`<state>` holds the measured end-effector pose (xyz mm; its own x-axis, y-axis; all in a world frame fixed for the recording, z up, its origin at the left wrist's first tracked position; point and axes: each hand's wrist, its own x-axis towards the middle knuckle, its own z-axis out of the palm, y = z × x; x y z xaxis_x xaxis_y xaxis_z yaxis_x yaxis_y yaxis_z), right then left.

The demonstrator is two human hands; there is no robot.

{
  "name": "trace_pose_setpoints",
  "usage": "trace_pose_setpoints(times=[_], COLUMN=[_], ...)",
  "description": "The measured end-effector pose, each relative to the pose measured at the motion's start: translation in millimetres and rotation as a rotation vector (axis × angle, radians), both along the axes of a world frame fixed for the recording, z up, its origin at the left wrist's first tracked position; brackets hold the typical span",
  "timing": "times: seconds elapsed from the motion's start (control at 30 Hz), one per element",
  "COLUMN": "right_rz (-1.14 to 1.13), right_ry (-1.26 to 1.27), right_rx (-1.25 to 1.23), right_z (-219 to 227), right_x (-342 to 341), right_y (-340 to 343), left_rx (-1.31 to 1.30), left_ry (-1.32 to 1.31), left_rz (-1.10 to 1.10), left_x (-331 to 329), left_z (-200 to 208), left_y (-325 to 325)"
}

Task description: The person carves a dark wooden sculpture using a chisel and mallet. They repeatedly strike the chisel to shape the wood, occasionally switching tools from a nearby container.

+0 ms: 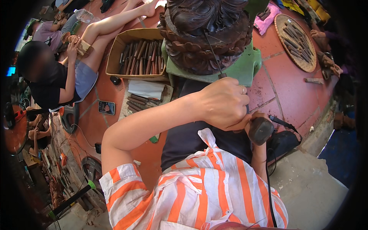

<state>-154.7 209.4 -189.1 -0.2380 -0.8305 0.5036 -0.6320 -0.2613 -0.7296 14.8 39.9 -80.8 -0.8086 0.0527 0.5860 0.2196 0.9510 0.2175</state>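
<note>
A dark brown carved wooden piece (209,50), cut with swirls and petal-like folds, stands in front of me on a green support (251,63). My left hand (226,101), with a ring on one finger, is wrapped round the handle of a carving chisel (212,46). The chisel's thin metal shaft slants up against the carving; where its edge sits is hard to make out. Close by on the right, my right hand (260,115) is closed round a dark wooden mallet (261,131), whose rounded end faces me and hides most of the fingers.
Left of the carving, a cardboard box (111,61) holds several wood-handled chisels. More tools lie by a white cloth (145,89), near a phone (106,107). A woven tray (281,27) of tools rests on the red tiles at right. A person (48,76) sits at left holding a wooden block.
</note>
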Motion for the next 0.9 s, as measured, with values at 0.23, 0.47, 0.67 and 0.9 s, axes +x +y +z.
trace_pose_setpoints(times=[0.23, 0.47, 0.67, 0.9], right_rz=[-0.034, -0.157, -0.110, -0.037], right_ry=[0.088, 0.286, 0.245, 0.157], right_rx=[-0.136, -0.303, -0.371, -0.408], right_z=[15.0, -0.1, 7.3, 7.9], right_x=[10.3, 1.8, 5.1, 10.3], right_y=[-10.6, -23.7, -29.2, -36.5], left_rx=[-0.005, -0.029, -0.031, -0.028], left_ry=[-0.010, 0.001, 0.021, 0.023], left_rz=[-0.027, -0.045, 0.003, 0.072], left_x=[2.4, 2.7, -5.0, -14.9], left_z=[-1.7, -5.2, -5.8, -6.5], left_y=[-3.3, -6.4, -3.7, 0.0])
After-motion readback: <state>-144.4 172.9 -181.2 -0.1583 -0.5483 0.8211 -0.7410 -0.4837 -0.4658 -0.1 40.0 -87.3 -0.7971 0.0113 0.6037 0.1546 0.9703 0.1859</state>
